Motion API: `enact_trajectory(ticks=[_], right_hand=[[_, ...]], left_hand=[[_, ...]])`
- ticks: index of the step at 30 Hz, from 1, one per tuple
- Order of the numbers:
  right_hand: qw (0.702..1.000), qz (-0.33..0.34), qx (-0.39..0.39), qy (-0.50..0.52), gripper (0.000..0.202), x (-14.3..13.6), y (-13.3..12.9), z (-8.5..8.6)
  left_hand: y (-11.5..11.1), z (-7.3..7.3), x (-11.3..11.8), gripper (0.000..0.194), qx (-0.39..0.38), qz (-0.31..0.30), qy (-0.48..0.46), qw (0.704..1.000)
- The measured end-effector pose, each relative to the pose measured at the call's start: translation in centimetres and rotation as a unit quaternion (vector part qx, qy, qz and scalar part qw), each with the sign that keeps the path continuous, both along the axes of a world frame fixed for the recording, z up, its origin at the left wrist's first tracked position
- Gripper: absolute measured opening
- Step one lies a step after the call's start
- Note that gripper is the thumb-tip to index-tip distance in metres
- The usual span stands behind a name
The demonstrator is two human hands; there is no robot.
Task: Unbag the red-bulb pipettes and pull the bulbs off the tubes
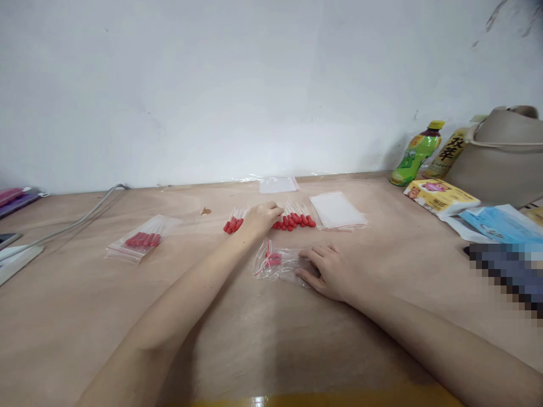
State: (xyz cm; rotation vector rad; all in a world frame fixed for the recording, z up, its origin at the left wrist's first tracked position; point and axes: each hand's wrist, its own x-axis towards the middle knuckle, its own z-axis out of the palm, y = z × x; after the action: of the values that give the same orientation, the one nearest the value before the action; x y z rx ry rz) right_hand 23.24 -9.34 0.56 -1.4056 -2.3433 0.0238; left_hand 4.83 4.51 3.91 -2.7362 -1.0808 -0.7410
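My left hand [266, 217] reaches into the red-tipped white sticks [297, 220], its fingers pinched together; what lies between them is too small to make out. More red-tipped sticks [233, 225] lie just left of that hand. My right hand [326, 271] rests with its fingers spread on the end of a clear zip bag [284, 265], which has a few red tips inside. A stack of filled bags [142, 240] with red tips lies to the left. To the right of the loose sticks is a pile of flat bags [337, 210].
Another flat bag [278, 184] lies by the wall. At the right are a green bottle [418, 155], a yellow tissue pack [443, 196], a blue mask [503, 224] and a beige bag [500, 158]. A grey cable [91, 212] crosses the left side.
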Motion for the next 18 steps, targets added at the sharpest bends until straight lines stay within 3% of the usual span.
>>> enact_trajectory(ticks=[3, 5, 7, 11, 15, 18], right_hand=[[1.0, -0.003, 0.0, 0.0, 0.032, 0.0, 0.0, 0.0], [1.0, -0.004, 0.002, -0.002, 0.032, 0.0, 0.1, -0.1], [1.0, -0.004, 0.005, -0.004, 0.032, 0.0, 0.1, -0.1], [1.0, -0.003, 0.011, -0.001, 0.033, 0.1, 0.1, -0.3], [1.0, -0.001, 0.017, 0.003, 0.033, 0.1, 0.0, -0.3], [0.999, -0.003, 0.03, 0.009, 0.032, 0.2, 0.1, -0.5]], left_hand=[[-0.2, 0.1, 0.0, 0.01, -0.015, -0.021, 0.028, 0.999], [-0.4, 0.3, 0.0, 0.02, -0.023, -0.035, 0.019, 0.999], [-1.0, 0.7, -0.3, 0.027, -0.025, -0.036, -0.031, 0.999], [-4.2, 1.0, -2.2, 0.016, -0.02, 0.009, -0.168, 0.986], [-8.6, -0.4, -4.5, 0.011, -0.092, 0.024, -0.22, 0.971], [-10.3, -1.7, -5.3, 0.013, -0.168, -0.003, -0.216, 0.962]])
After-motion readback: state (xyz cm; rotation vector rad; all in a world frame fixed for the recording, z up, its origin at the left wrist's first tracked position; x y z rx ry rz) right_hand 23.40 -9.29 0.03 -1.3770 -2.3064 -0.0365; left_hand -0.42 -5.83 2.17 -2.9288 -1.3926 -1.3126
